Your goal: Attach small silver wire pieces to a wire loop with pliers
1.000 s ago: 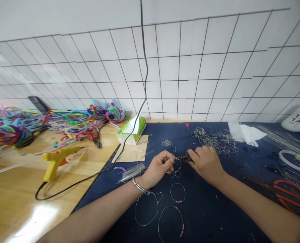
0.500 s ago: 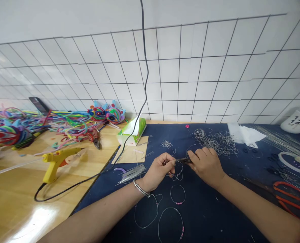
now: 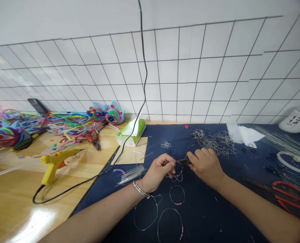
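Observation:
My left hand [image 3: 162,168] pinches a small beaded wire ring [image 3: 178,175] between thumb and fingers, a silver bangle on its wrist. My right hand [image 3: 205,167] is closed round a pair of pliers [image 3: 182,161], whose dark jaws reach left to the wire at my left fingertips. The fingers hide the exact point where jaws and wire meet. Below the hands lie wire loops with pink beads: a small one [image 3: 177,195], a larger one [image 3: 170,225] and one with a little pointed end [image 3: 146,213].
A tangled wire heap [image 3: 213,140], small hooks [image 3: 165,144] and cut wires [image 3: 132,174] lie on the dark cloth. Orange-handled scissors [image 3: 289,192] and a mug [image 3: 295,121] are at right. Leftward are a yellow glue gun [image 3: 55,163], its cable, a tissue box [image 3: 132,131] and colourful strands [image 3: 64,126].
The view has shifted very slightly. Both hands keep nearly the same position, with the pliers still at the wire ring.

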Available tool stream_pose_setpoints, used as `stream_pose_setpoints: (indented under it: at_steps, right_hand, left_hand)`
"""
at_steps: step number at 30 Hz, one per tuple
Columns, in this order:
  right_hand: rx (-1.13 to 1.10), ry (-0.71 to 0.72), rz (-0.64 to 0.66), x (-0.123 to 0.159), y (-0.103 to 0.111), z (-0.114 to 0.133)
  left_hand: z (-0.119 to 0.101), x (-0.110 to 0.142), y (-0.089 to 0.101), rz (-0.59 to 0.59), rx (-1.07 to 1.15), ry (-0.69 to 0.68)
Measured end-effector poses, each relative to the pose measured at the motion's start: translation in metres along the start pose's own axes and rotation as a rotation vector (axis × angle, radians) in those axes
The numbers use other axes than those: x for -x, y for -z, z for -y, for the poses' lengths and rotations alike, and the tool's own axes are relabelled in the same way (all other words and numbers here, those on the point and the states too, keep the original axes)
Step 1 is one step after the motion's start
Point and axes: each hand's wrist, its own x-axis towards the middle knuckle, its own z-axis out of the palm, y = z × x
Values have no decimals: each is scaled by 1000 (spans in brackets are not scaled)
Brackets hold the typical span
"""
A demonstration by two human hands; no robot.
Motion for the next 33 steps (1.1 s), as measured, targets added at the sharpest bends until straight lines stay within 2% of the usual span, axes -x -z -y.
stream_pose_setpoints:
  at_steps: [8, 14, 19, 27, 33]
  right_hand:
    - [-7, 20, 12, -2, 3, -5]
    - [-99, -161, 35, -3, -1, -5]
    - [-149, -125, 46, -3, 2, 4]
    - [-118, -151, 89, -1, 0, 6]
    - [-74, -92, 67, -1, 1, 4]
  left_hand:
    - [0, 0, 0, 29, 1, 27]
    - [1, -2, 2, -89, 17, -34]
    - [3, -4, 4, -165, 9, -56]
    - [-1, -1, 0, -102, -22, -42]
    - [-1, -1, 0, -51, -18, -1]
